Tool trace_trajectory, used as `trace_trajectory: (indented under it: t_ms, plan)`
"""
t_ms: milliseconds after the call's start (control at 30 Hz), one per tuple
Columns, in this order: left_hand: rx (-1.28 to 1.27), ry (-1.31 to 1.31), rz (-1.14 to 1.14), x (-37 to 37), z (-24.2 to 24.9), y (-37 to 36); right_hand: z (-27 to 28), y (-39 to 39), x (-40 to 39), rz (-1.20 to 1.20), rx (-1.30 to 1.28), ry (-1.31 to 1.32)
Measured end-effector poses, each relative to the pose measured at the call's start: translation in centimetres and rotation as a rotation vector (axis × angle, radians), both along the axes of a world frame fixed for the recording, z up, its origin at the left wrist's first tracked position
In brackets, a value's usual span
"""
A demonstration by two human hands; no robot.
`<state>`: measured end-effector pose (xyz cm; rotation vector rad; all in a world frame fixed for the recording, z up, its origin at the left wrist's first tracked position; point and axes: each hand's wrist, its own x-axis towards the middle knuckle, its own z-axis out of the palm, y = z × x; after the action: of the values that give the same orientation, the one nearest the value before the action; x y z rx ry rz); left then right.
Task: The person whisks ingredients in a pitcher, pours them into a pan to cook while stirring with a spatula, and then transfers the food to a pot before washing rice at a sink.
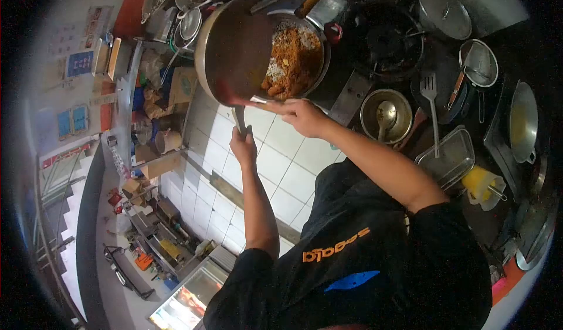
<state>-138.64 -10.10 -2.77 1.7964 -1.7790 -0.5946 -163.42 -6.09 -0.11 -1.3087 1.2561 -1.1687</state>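
A large wok is tilted on its side at the top of the head view, with orange-brown fried food heaped in its lower right part. My left hand is shut on the wok's handle, just below the rim. My right hand grips a thin utensil whose end lies at the wok's lower edge, next to the food. Both bare forearms reach forward from my black shirt.
A black gas burner sits right of the wok. Nearby are a steel bowl with a spoon, a slotted turner, a metal tray, a yellow container, a lidded pot and a strainer. White tiling lies below.
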Motion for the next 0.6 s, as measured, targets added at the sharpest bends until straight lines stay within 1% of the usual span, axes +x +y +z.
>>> trace_trajectory:
  t_ms: [33,100,167,200,267,367,400,433,500,533,567,600]
  plan:
    - [0.008,0.006,-0.007,0.2,0.2,0.2,-0.3,0.5,0.6,0.005,-0.025,-0.035]
    - [-0.003,0.023,-0.022,-0.1,0.6,0.0,-1.1,-0.5,-1.5,0.032,0.220,0.146]
    - [0.045,0.095,-0.012,-0.2,0.8,0.1,-1.4,0.1,-1.2,-0.027,-0.037,0.043]
    - [0.053,0.087,-0.005,-0.2,1.0,0.1,-1.7,0.3,-1.0,-0.020,-0.030,0.034]
    - [0.049,0.021,0.000,-0.4,1.4,0.0,-2.2,1.0,-0.4,0.067,0.082,0.172]
    - [0.068,-0.013,0.000,0.2,0.7,-0.2,-0.8,0.6,-1.4,0.013,0.063,0.127]
    - [0.019,0.142,-0.022,-0.1,0.5,-0.3,-1.4,0.5,-1.3,0.018,0.067,0.124]
    - [0.032,0.132,-0.017,0.1,0.6,0.2,-2.3,0.7,-0.9,0.050,0.123,0.124]
    - [-0.025,-0.012,-0.033,-0.5,1.1,0.4,-3.2,0.3,-1.0,0.101,0.213,0.141]
    - [-0.037,-0.004,-0.039,-0.8,1.1,-0.1,-0.7,0.2,-2.2,0.060,0.233,0.166]
    - [-0.013,0.010,-0.033,-0.7,1.1,0.0,0.3,0.5,-1.9,0.058,0.230,0.168]
    - [0.018,0.020,-0.024,-0.5,1.0,0.4,1.2,1.1,-1.1,0.050,0.162,0.161]
